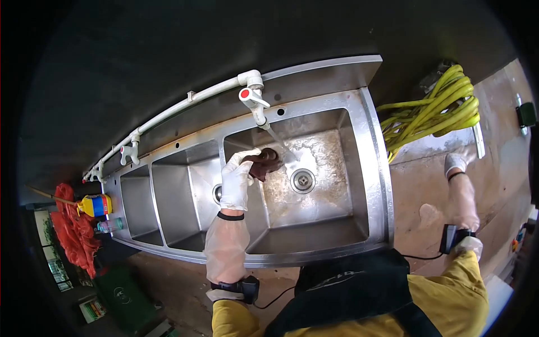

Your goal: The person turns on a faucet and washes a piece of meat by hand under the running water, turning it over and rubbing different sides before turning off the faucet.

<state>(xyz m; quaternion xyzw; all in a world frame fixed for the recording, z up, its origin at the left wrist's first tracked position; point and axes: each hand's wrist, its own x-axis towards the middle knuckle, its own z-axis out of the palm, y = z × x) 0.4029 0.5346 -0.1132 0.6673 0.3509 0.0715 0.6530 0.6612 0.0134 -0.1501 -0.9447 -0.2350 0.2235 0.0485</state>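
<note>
The gloved left hand (237, 178) grips a dark reddish-brown lump (264, 163), which may be a scrubbing pad or a piece of food, too blurred to tell, and holds it over the right-hand basin of the long three-basin stainless steel sink (375, 168). The lump sits just below the white plastic tap with the red cap (252, 96), where a thin stream of water (279, 139) slants down towards the round metal drain (302, 180). The stream seems to pass just right of the lump, so moving the lump a little towards the drain would put it fully under the flow. Turning it slowly in the fingers should wet every side, and keeping it low in the basin should limit splashing onto the sink's rim. The grip ought to stay firm, since a wet glove slips easily. The gloved right hand (456, 164) hangs well to the right of the sink, beside the coiled yellow hose (435, 112); whether it is open or closed cannot be told. A red mop head (70, 230) and a yellow bottle (95, 205) lie left of the sink.
</note>
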